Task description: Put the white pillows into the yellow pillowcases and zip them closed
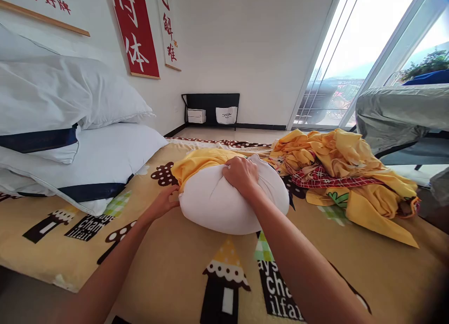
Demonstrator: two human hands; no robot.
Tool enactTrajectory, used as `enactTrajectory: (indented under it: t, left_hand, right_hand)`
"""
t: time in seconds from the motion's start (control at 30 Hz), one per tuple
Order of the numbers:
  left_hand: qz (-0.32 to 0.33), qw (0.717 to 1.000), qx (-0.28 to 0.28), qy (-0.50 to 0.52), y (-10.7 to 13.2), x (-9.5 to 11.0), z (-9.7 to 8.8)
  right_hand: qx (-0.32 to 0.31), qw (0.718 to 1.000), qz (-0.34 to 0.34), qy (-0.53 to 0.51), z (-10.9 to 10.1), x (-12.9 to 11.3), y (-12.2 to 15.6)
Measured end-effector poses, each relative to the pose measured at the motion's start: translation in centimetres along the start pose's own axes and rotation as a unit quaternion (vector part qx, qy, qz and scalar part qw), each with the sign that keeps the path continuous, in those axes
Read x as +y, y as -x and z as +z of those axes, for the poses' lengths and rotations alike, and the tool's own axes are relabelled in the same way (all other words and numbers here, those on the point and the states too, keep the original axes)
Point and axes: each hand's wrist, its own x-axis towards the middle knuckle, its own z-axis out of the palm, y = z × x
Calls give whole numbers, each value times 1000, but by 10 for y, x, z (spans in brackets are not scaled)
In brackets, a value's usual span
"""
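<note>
a plump, softly creased white pillow (217, 207) against yellow cloth (196, 164).

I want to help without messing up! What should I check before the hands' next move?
1. Right hand on the white pillow: ok, on top.
2. Left hand gripping firmly: cannot tell; it's at the pillow's left end.
3. Yellow cloth flat: not ok, bunched along the pillow's far left side.
4. Crumpled pile clear of both hands: ok, off to the right.
5. Underneath the pillow: cannot tell, hidden.
</note>
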Motion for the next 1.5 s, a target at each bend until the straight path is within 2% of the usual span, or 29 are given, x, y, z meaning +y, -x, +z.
enactTrajectory:
  t: [0.2, 0.47, 0.63, 0.73, 0.8, 0.87, 0.93, 1.03, 1.1, 1.17, 1.27, 1.37, 1.5]
  left_hand:
    - [-10, 988, 150, -24, -17, 7, 43]
    - [-54, 954, 295, -6, -38, 21, 72]
    - [-69, 929, 363, 28, -34, 36, 95]
    - [-51, 924, 375, 50, -24, 56, 97]
    - [-36, 924, 377, 63, -17, 76, 92]
    - [-25, 922, 379, 77, -10, 97, 83]
    - [-23, 919, 383, 94, -3, 113, 73]
    - [-36, 917, 381, 116, 12, 124, 60]
    - [-46, 922, 363, 124, 28, 121, 55]
    - [-50, 935, 327, 130, 48, 113, 53]
    - [-41, 961, 227, 154, 79, 96, 47]
    - [-3, 974, 139, 180, 98, 84, 31]
    - [22, 986, 55, 158, 98, 92, 4]
  right_hand:
    - [8, 1000, 7, -6, -6, 4, 3]
    - [49, 998, 35, -17, -13, 14, 11]
    - [86, 996, 29, -9, -5, 15, 44]
    - [133, 991, 14, -14, 0, 19, 79]
    - [165, 986, 9, -20, -7, 22, 104]
    - [195, 981, 4, -20, -28, 20, 126]
    - [222, 975, -15, -13, -60, 11, 142]
    - [217, 974, -64, 5, -107, -10, 146]
    - [174, 981, -86, 21, -120, -17, 137]
    - [107, 989, -93, 38, -112, -15, 126]
    - [11, 993, -116, 31, -78, -1, 121]
    - [-21, 988, -153, 10, -52, 7, 132]
    - [-56, 979, -193, 29, -48, 2, 147]
